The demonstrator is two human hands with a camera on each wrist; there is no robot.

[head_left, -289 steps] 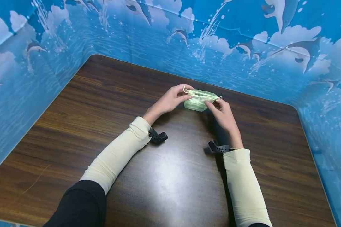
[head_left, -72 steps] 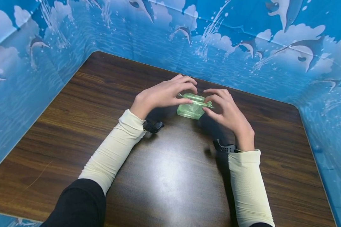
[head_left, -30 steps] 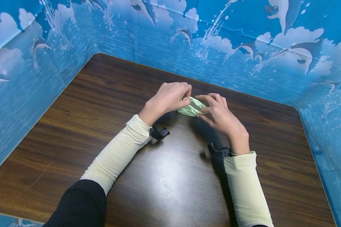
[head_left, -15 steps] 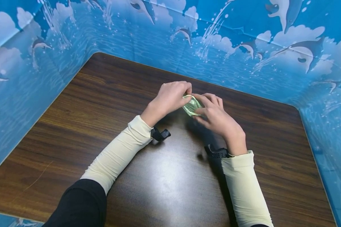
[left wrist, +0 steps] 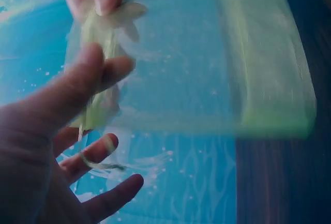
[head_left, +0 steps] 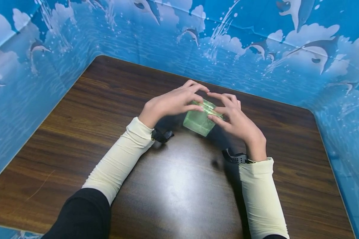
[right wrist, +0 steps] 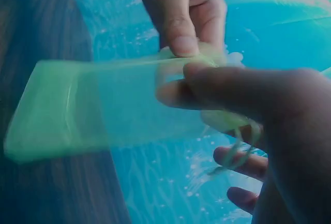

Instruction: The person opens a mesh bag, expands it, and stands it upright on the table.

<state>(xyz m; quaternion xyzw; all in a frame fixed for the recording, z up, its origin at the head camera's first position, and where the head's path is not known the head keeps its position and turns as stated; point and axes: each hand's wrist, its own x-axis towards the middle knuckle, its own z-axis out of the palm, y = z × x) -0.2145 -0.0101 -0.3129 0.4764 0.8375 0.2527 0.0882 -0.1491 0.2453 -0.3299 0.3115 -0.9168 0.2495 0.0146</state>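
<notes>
A sheer light-green organza drawstring pouch (head_left: pixel 198 123) hangs above the table, its flat body toward me. My left hand (head_left: pixel 173 101) pinches the gathered mouth on the left between thumb and index finger, its other fingers spread. On the right, my right hand (head_left: pixel 239 121) pinches the same gathered edge with thumb and fingertips. The left wrist view shows the pouch's see-through body (left wrist: pixel 269 79) stretching away from the fingers, blurred. A thin drawstring (right wrist: pixel 240 149) dangles beside the right fingers in the right wrist view. Nothing can be made out inside the pouch.
The dark wood-grain table (head_left: pixel 173 186) lies under both arms. A blue curtain with dolphins and clouds (head_left: pixel 167 43) stands along its back and sides. A black wrist camera (head_left: pixel 163 135) sits on the left wrist, another (head_left: pixel 234 156) on the right.
Half a second ago the pouch's mouth was spread with right fingers at it; now the mouth is gathered and the body hangs toward me. The left fingers have uncurled, and the hands have moved apart.
</notes>
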